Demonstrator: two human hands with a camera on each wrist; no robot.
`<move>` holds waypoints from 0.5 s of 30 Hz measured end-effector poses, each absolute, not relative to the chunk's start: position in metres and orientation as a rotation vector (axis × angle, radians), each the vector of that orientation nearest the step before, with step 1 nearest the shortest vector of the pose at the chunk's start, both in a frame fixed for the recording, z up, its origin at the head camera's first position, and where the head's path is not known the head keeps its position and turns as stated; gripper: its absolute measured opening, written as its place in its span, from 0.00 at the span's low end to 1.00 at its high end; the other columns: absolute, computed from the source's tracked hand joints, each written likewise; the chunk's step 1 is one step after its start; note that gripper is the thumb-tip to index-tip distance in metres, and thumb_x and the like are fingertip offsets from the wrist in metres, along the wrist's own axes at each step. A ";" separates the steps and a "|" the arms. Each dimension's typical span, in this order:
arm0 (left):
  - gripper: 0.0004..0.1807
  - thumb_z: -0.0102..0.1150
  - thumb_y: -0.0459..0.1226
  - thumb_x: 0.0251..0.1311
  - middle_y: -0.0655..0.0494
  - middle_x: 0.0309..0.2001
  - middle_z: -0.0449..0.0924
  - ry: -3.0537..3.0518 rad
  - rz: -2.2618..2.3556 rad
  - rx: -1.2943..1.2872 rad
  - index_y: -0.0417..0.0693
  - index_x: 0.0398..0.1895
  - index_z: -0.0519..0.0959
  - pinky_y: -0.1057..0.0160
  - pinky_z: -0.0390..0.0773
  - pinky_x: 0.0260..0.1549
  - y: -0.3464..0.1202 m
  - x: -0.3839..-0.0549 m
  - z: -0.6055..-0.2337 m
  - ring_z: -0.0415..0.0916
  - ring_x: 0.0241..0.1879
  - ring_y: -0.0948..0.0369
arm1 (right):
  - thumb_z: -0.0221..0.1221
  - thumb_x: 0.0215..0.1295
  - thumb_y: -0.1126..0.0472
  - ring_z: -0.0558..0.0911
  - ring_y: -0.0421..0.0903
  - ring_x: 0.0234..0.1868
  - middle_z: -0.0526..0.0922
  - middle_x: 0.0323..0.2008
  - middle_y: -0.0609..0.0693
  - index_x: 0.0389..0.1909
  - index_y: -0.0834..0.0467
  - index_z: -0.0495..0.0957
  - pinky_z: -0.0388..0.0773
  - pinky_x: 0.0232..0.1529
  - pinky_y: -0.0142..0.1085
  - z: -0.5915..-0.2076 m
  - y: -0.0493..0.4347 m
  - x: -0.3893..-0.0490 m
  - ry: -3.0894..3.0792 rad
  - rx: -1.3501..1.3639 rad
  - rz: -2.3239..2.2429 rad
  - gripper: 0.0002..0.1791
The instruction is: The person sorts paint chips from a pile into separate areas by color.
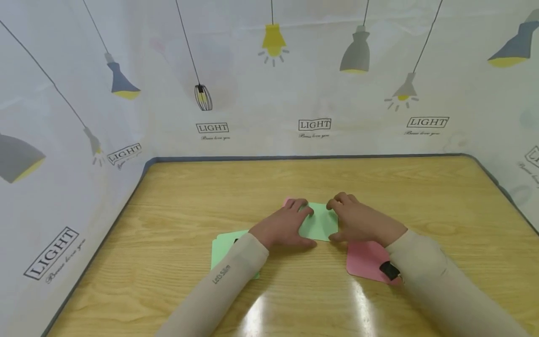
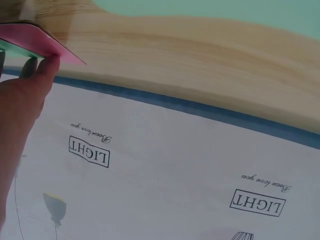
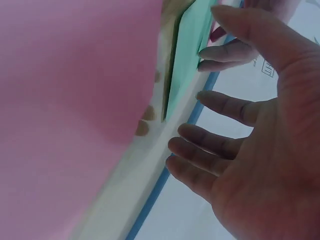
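A mint-green card (image 1: 319, 222) lies between my two hands at mid-table, with the corner of a pink card (image 1: 288, 201) showing behind my left fingers. My left hand (image 1: 286, 227) grips these cards from the left, its fingertips at the far edge of the pink card (image 2: 37, 41) in the left wrist view; my palm hides most of the pink one. My right hand (image 1: 360, 222) is at the green card's right side. In the right wrist view, the fingers (image 3: 210, 140) of this hand are spread and loosely bent, without a grip on the green card (image 3: 189, 55).
Green cards (image 1: 223, 247) with a black clip (image 1: 236, 240) lie under my left forearm. By my right wrist are pink cards (image 1: 365, 260) with a black clip (image 1: 389, 270). A lamp-printed white sheet (image 1: 261, 98) stands around the wooden table (image 1: 189, 187).
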State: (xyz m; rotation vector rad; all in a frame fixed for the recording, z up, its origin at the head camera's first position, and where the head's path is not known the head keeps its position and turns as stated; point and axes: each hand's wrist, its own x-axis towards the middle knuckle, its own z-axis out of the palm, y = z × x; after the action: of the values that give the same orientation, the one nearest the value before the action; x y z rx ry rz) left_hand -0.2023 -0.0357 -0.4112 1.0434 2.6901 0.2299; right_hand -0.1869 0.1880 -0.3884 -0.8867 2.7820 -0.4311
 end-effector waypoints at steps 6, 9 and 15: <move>0.40 0.60 0.61 0.58 0.50 0.73 0.51 2.693 0.246 1.027 0.50 0.68 0.65 0.61 0.63 0.63 -0.039 -0.202 -0.412 0.48 0.71 0.56 | 0.71 0.52 0.50 0.67 0.59 0.56 0.65 0.57 0.62 0.55 0.62 0.70 0.73 0.50 0.49 -0.392 0.176 -0.196 2.717 -0.887 -0.431 0.34; 0.41 0.59 0.61 0.59 0.49 0.74 0.49 2.687 0.250 1.013 0.51 0.69 0.64 0.59 0.61 0.64 -0.039 -0.202 -0.412 0.47 0.72 0.55 | 0.72 0.51 0.52 0.67 0.59 0.55 0.65 0.55 0.62 0.53 0.62 0.71 0.73 0.50 0.49 -0.393 0.173 -0.199 2.718 -0.897 -0.416 0.33; 0.41 0.57 0.61 0.61 0.47 0.75 0.47 2.675 0.249 1.017 0.50 0.71 0.62 0.58 0.58 0.66 -0.040 -0.202 -0.414 0.45 0.73 0.54 | 0.73 0.50 0.53 0.66 0.56 0.52 0.65 0.51 0.59 0.52 0.62 0.71 0.74 0.48 0.48 -0.393 0.172 -0.201 2.718 -0.897 -0.428 0.32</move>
State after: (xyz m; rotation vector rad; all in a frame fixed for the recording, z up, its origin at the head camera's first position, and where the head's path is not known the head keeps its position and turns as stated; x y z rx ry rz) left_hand -0.2025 -0.0400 -0.4138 1.0167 2.6749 0.2490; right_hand -0.2014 0.1722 -0.3927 -0.8971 2.7180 -0.4283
